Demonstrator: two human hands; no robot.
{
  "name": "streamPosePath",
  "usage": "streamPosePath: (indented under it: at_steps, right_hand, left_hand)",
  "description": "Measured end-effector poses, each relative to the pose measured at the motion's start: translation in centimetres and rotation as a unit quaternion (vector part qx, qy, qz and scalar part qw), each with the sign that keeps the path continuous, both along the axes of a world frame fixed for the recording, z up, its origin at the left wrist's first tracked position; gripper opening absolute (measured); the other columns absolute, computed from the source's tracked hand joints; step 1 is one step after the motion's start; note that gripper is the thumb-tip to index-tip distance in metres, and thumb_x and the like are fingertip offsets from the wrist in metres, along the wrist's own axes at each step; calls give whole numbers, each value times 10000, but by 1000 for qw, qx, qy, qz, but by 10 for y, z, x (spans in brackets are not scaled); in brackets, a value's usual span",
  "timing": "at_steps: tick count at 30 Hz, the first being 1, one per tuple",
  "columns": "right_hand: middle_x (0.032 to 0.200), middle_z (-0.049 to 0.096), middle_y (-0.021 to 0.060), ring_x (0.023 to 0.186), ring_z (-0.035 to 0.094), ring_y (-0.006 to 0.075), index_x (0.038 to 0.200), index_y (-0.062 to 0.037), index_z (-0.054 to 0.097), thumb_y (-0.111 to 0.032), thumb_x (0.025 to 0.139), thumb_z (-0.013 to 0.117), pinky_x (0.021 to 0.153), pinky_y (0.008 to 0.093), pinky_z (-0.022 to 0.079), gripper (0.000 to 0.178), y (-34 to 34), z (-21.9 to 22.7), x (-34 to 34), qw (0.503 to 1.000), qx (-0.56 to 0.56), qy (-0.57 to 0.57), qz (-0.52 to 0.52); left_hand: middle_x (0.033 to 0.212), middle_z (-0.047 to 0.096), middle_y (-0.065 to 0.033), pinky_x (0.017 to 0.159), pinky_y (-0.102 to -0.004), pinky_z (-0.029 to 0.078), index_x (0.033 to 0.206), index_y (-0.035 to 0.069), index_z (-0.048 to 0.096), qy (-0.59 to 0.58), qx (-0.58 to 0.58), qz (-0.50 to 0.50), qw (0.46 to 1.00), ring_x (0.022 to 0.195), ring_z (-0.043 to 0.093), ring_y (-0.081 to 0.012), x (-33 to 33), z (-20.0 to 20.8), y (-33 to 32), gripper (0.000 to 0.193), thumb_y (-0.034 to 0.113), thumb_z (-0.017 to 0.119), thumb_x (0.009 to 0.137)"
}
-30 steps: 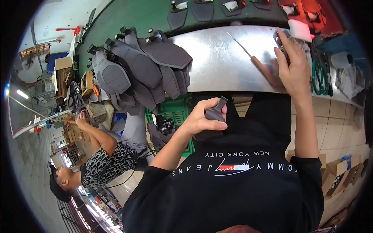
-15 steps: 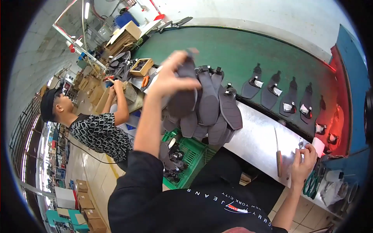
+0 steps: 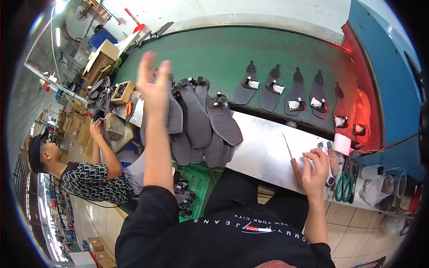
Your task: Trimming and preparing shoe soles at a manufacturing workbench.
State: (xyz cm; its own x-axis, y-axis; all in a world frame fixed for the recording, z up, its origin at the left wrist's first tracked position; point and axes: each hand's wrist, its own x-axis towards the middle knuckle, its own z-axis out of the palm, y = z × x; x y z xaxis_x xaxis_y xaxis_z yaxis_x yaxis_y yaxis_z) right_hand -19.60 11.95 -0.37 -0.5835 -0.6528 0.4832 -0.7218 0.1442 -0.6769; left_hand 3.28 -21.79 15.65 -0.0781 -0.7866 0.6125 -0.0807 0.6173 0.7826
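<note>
My left hand [image 3: 154, 85] is raised with its fingers spread and holds nothing. It hovers over the left side of a pile of grey shoe-upper pieces [image 3: 203, 125] that hangs over the edge of a shiny metal table [image 3: 261, 154]. My right hand [image 3: 315, 169] rests flat on that table at the right, fingertips beside a knife with a wooden handle [image 3: 292, 161] and some small white items. Behind the table runs a green conveyor belt [image 3: 210, 58] that carries several dark upper pieces [image 3: 273, 89] in a row.
Green-handled scissors [image 3: 344, 187] and cups lie at the table's right end. A blue machine with a red glow [image 3: 380, 94] closes off the belt on the right. A green crate [image 3: 196, 183] sits under the table. A co-worker in a patterned shirt [image 3: 89, 181] works at the left, near a small wooden box [image 3: 121, 91].
My left hand carried a grey piece up from my lap to the pile, let it go and now lifts away open. The right hand stays on the table by the knife.
</note>
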Motion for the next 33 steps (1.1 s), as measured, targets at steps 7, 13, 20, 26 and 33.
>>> streamPosePath:
  at_steps: [7, 13, 20, 26, 33]
  right_hand:
    - [946, 621, 115, 855, 569, 258, 891, -17, 688, 12, 800, 654, 728, 327, 472, 102, -14, 17, 31, 994, -40, -71, 69]
    - [922, 627, 110, 808, 595, 220, 901, 8, 681, 22, 825, 635, 700, 299, 481, 89, 22, 12, 22, 987, -19, -152, 53]
    - [900, 627, 100, 732, 591, 151, 922, 27, 671, 18, 865, 603, 642, 256, 469, 90, 31, 4, 23, 983, -17, -178, 50]
    - [875, 625, 50, 694, 566, 105, 944, 27, 667, 21, 881, 589, 658, 233, 459, 100, 26, 12, 44, 963, -29, -254, 86]
    - [1163, 623, 193, 1056, 606, 246, 1142, 17, 565, -255, 960, 594, 935, 366, 473, 329, 0, 7, 18, 678, -259, -645, 237]
  left_hand:
    - [1442, 440, -220, 1127, -438, 313, 1418, 10, 409, -357, 87, 61, 928, 1383, 359, -382, -159, -155, -52, 781, 264, 711, 744]
    - [1080, 691, -132, 878, -432, 498, 1197, 184, 647, -475, 107, -13, 873, 1042, 633, -331, -166, -219, -78, 431, 379, 681, 814]
    - [1093, 579, -160, 832, -444, 504, 1084, 149, 631, -448, -16, 103, 888, 984, 618, -342, -174, -223, -35, 330, 315, 711, 810]
    - [1059, 558, -125, 804, -381, 527, 953, 115, 716, -184, -18, 18, 983, 939, 634, -292, -151, -170, -27, 241, 131, 783, 723]
    - [1055, 671, -40, 894, -274, 476, 1160, 15, 651, -77, 403, -489, 769, 991, 612, -111, -78, -86, 144, 290, 59, 652, 874]
